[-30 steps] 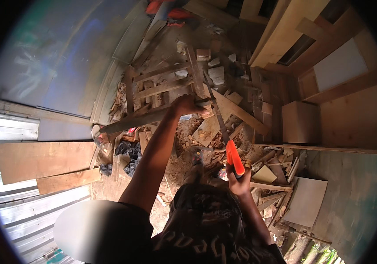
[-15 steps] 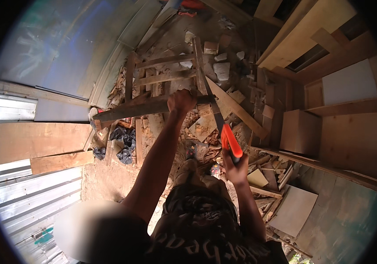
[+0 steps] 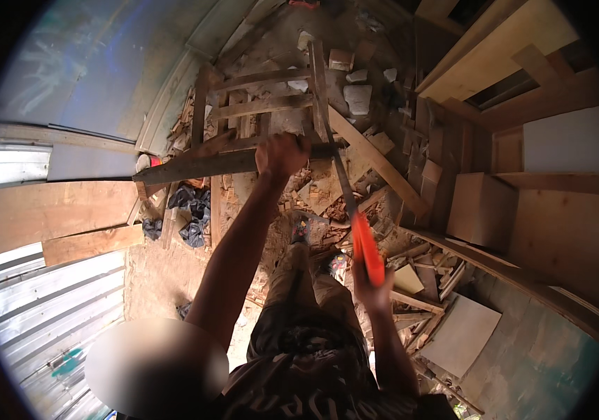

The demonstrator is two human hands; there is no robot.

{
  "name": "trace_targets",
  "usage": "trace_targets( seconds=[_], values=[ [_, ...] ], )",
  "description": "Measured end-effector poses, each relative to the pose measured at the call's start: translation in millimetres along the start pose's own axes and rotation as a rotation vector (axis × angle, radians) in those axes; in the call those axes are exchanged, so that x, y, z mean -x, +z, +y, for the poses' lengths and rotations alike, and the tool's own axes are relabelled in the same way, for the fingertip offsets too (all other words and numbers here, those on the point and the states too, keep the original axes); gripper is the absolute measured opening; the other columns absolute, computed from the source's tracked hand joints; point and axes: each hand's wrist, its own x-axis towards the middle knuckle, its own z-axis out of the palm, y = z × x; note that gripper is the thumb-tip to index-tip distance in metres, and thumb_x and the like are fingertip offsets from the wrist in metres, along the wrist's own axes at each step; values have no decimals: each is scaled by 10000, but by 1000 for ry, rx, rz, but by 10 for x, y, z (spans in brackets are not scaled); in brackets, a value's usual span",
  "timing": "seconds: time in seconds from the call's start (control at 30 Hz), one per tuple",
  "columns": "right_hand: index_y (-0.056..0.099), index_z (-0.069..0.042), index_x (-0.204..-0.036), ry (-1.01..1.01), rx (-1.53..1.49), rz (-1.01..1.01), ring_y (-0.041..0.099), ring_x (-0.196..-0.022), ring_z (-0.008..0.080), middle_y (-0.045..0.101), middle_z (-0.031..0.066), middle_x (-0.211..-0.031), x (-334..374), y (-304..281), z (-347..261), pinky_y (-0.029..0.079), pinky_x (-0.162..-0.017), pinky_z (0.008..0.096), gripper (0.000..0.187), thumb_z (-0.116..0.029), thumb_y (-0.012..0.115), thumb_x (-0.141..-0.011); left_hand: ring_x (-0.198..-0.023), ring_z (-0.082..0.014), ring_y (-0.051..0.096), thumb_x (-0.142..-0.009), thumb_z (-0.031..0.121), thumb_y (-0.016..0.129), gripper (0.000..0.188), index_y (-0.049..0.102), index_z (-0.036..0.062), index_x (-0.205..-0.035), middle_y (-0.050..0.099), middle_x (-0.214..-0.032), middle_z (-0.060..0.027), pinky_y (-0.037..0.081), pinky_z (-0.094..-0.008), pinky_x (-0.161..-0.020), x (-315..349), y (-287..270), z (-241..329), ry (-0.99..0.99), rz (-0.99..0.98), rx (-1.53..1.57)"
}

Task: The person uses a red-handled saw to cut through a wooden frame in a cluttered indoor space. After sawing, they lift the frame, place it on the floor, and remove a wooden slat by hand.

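While plank (image 3: 201, 165) lies long, grey, weathered across wooden frame (image 3: 257, 105), we clamp left hand (image 3: 282, 154) round it; right hand (image 3: 373, 290) fist closed on orange-handled saw (image 3: 355, 217), blade at plank.

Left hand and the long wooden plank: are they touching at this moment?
Touching. The head view shows the left hand closed over the long wooden plank, fingers wrapped on its top edge with no gap, while the right hand holds the orange-handled saw.

Both forearms left bare, no sleeves seen. Dark patterned shirt (image 3: 313, 378) worn at 6 o'clock; khaki trousers (image 3: 299, 280), multicoloured shoe (image 3: 301, 227) seen toward centre.
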Motion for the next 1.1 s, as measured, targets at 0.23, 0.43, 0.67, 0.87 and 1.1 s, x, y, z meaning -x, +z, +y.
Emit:
trace_targets(
  seconds=[0.23, 0.43, 0.67, 0.87, 1.1],
  values=[
    [642, 25, -968, 203, -342, -14, 616, -659, 123, 651, 60, -816, 190, 360, -46, 502, -605, 275, 121, -53, 663, -878, -801, -381, 713, -897, 445, 454, 507, 750, 43, -810, 715, -844, -217, 569, -479, -790, -146, 307, -200, 47, 68, 86],
    [583, 10, -921, -204, 194, 0, 556, -610, 82, 594, 23, -706, 794, -190, 158, 442, -534, 270, 98, -56, 650, -896, -808, -380, 713, -894, 439, 449, 507, 751, 42, -802, 711, -824, -222, 565, -480, -802, -74, 53, 23, 9, 19, 37],
    [514, -52, -657, -83, -215, 84, 417, -507, 18, 483, -74, -582, -764, 683, -608, 286, -432, 267, 306, -115, 679, -907, -795, -370, 713, -898, 428, 458, 495, 745, 41, -785, 704, -776, -220, 563, -480, -790, -61, 50, -4, -9, 20, 32],
    [664, -10, -906, -429, 492, -168, 644, -585, 224, 633, 124, -724, 1361, -437, 423, 487, -491, 341, 88, -64, 667, -836, -789, -365, 715, -897, 433, 470, 484, 749, 48, -805, 711, -796, -209, 570, -477, -761, 0, -1, -31, 5, 52, 24],
    [630, -5, -785, -92, -324, 45, 494, -537, 54, 526, -64, -586, -743, 196, 159, 392, -480, 233, 115, -19, 649, -897, -804, -380, 712, -908, 442, 432, 511, 753, 55, -815, 715, -808, -204, 569, -478, -767, -114, 144, 29, 48, 87, 6]
  ],
)
